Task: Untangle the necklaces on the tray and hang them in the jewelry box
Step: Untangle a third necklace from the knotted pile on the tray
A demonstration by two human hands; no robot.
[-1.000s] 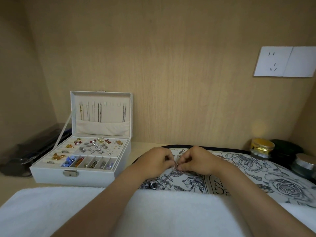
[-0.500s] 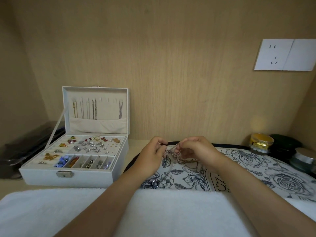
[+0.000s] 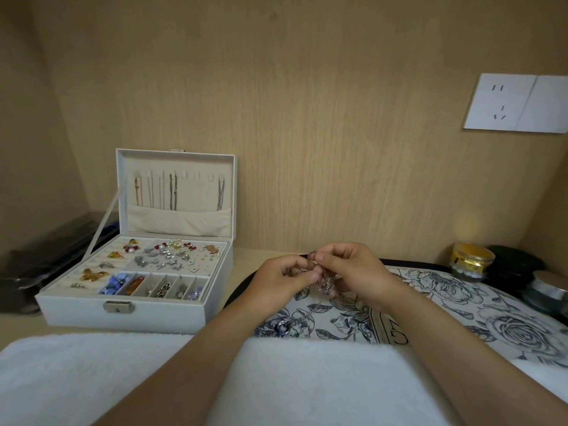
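Alcove lined in pale wood-grain panel, back wall [image 3: 307, 118] flat and evenly lit, left side wall [image 3: 27, 133] in shade, right side wall [image 3: 553, 195] angled inward, white socket plate [image 3: 516, 103] upper right, light wooden tabletop [image 3: 246, 256] below, soft yellow glow [image 3: 467, 224] low on the back wall.

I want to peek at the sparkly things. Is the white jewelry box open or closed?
Open. The jewelry box has its lid standing upright, showing chains hanging inside it and earrings in the compartments below.
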